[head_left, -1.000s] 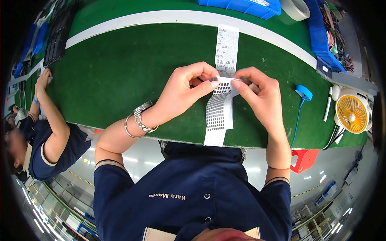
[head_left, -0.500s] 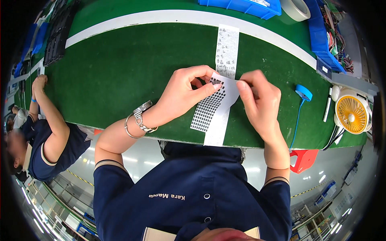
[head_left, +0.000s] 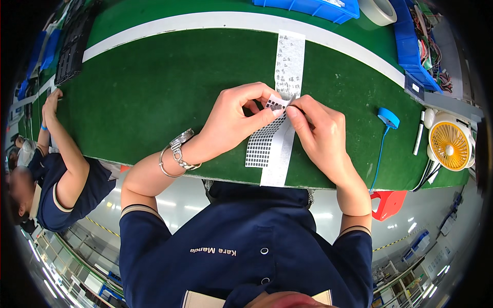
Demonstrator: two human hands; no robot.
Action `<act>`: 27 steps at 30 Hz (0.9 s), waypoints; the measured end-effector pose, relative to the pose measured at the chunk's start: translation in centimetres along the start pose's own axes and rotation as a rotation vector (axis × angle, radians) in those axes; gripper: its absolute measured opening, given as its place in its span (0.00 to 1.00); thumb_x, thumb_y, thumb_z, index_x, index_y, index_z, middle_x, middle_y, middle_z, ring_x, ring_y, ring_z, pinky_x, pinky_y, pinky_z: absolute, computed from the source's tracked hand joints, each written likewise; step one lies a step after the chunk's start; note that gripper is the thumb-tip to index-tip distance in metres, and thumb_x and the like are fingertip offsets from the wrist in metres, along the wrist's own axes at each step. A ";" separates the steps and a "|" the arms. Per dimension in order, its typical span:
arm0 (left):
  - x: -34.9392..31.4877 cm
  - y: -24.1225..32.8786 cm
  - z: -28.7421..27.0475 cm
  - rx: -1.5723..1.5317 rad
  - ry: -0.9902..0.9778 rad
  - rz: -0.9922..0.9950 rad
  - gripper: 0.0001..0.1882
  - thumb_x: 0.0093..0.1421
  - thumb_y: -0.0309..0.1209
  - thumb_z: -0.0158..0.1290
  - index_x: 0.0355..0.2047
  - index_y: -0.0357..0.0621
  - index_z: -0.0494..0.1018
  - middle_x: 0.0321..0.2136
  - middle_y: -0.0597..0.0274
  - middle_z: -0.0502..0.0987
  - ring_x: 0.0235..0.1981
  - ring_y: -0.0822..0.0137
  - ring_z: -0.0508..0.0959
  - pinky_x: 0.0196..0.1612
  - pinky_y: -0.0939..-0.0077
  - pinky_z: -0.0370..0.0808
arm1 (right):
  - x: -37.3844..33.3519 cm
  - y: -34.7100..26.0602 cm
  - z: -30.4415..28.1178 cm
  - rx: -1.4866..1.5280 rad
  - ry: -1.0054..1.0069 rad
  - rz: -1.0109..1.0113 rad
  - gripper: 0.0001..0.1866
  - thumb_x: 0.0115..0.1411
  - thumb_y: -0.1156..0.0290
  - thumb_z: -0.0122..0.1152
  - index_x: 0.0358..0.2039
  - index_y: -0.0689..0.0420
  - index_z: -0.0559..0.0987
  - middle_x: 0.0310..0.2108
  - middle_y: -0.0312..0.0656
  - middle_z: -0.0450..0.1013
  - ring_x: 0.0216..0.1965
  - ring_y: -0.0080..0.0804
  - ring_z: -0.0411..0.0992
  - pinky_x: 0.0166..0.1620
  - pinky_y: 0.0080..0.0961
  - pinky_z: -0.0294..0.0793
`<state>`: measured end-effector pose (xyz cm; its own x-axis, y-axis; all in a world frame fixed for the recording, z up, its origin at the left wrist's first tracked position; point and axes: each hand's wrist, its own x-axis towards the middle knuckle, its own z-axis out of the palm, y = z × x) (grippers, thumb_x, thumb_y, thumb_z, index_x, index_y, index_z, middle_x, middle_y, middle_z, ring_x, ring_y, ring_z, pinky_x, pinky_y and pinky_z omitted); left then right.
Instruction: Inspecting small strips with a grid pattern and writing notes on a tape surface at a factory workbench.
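Note:
A white sheet of small black square stickers (head_left: 259, 149) lies slanted above the table's near edge. My left hand (head_left: 233, 115), with a watch and bangle on its wrist, pinches the sheet's upper end between thumb and forefinger. My right hand (head_left: 321, 128) has its thumb and forefinger closed on the sheet's upper right edge, close to the left fingertips. Whether a single loose sticker is between the right fingertips is hidden. Beneath the sheet runs a long white paper strip (head_left: 290, 56) with handwriting on its far part, lying flat on the green table (head_left: 179, 77).
To the right are a blue round device on a cable (head_left: 388, 118), a white pen (head_left: 419, 133) and a yellow-and-white fan (head_left: 449, 146). Blue bins (head_left: 313, 7) and a tape roll (head_left: 378, 11) stand at the back. A co-worker's arm (head_left: 67, 138) rests at the left.
My right hand has moved left and its fingertips have closed in on the sheet's upper edge beside the left thumb. The sheet's lower end has shifted slightly; my left hand has barely moved.

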<state>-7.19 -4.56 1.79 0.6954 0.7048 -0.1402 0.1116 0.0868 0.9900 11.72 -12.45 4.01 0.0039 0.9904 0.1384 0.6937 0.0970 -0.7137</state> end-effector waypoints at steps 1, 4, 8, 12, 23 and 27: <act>0.0 0.0 0.0 0.000 0.002 0.005 0.06 0.62 0.22 0.57 0.39 0.34 0.77 0.34 0.67 0.78 0.35 0.79 0.76 0.39 0.83 0.74 | 0.0 0.0 0.0 0.002 -0.004 -0.007 0.05 0.62 0.71 0.62 0.30 0.57 0.77 0.22 0.42 0.74 0.20 0.41 0.74 0.24 0.34 0.70; 0.0 0.0 0.0 -0.005 -0.007 0.009 0.05 0.62 0.22 0.57 0.39 0.34 0.77 0.35 0.67 0.78 0.35 0.79 0.76 0.39 0.82 0.74 | 0.1 0.0 0.0 0.006 -0.008 -0.022 0.05 0.62 0.71 0.62 0.30 0.57 0.78 0.23 0.42 0.75 0.21 0.41 0.74 0.24 0.33 0.70; 0.0 0.0 0.0 -0.009 -0.014 0.017 0.05 0.63 0.22 0.57 0.39 0.34 0.77 0.35 0.67 0.78 0.35 0.79 0.76 0.39 0.82 0.74 | 0.0 0.1 0.1 0.002 -0.005 -0.020 0.05 0.62 0.70 0.62 0.30 0.57 0.78 0.23 0.41 0.75 0.21 0.41 0.74 0.23 0.33 0.70; 0.0 0.0 0.1 0.000 -0.020 0.007 0.05 0.63 0.22 0.57 0.39 0.34 0.77 0.35 0.67 0.78 0.35 0.80 0.76 0.39 0.82 0.74 | 0.0 0.1 0.1 -0.011 0.005 -0.027 0.05 0.61 0.70 0.63 0.30 0.57 0.78 0.23 0.41 0.75 0.21 0.40 0.74 0.23 0.33 0.71; 0.1 -0.3 -0.1 0.009 -0.041 -0.049 0.07 0.64 0.25 0.57 0.40 0.35 0.77 0.33 0.67 0.79 0.33 0.81 0.75 0.38 0.83 0.73 | 0.0 0.3 -0.1 -0.034 0.030 -0.132 0.05 0.56 0.71 0.66 0.27 0.57 0.78 0.21 0.39 0.73 0.19 0.35 0.73 0.21 0.30 0.68; 0.1 -0.1 -0.1 0.048 -0.038 -0.014 0.07 0.62 0.23 0.57 0.40 0.35 0.77 0.33 0.67 0.79 0.31 0.80 0.74 0.35 0.83 0.73 | -0.1 0.0 -0.5 0.170 -0.110 0.048 0.05 0.57 0.70 0.65 0.30 0.58 0.81 0.20 0.40 0.73 0.17 0.35 0.71 0.21 0.30 0.66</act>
<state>-7.16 -4.45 1.67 0.7202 0.6761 -0.1557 0.1551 0.0619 0.9860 12.08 -12.60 4.29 -0.0515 0.9981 0.0325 0.5634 0.0559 -0.8243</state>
